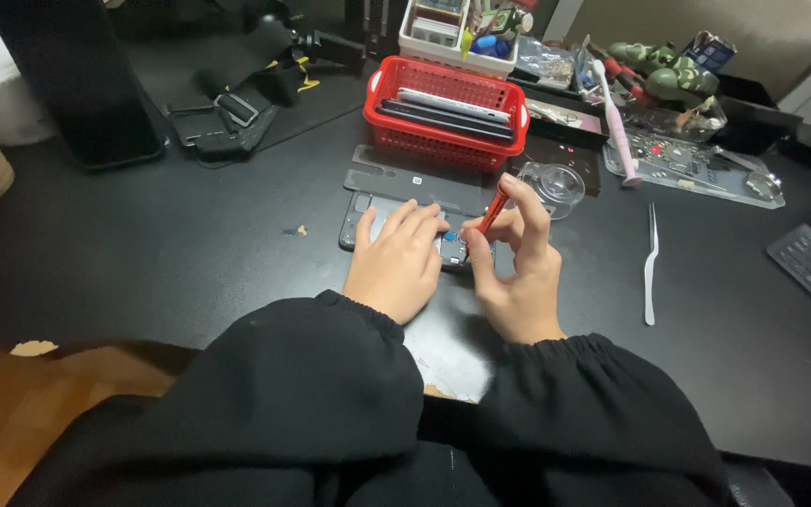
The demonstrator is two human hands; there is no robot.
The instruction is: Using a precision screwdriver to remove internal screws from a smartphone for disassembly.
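1. Soft black sleeves bunch at my wrists, nearest to me.
2. My left hand [396, 263] lies flat, fingers pressing the opened phone [405, 230] to the matte black table [190, 244].
3. My right hand [518, 268] pinches a slim orange screwdriver [494, 208]; it leans, tip down on the phone, handle up and away to the right.
4. The dark, rectangular phone has its long axis running left to right.
5. Beyond: a clear round dish [556, 186], then a red mesh basket [445, 113].

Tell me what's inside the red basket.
The red basket holds several flat slabs lying side by side, one pale and the others dark, phone-like in shape. The basket wall and the slabs themselves cover whatever lies beneath them, so nothing else shows.
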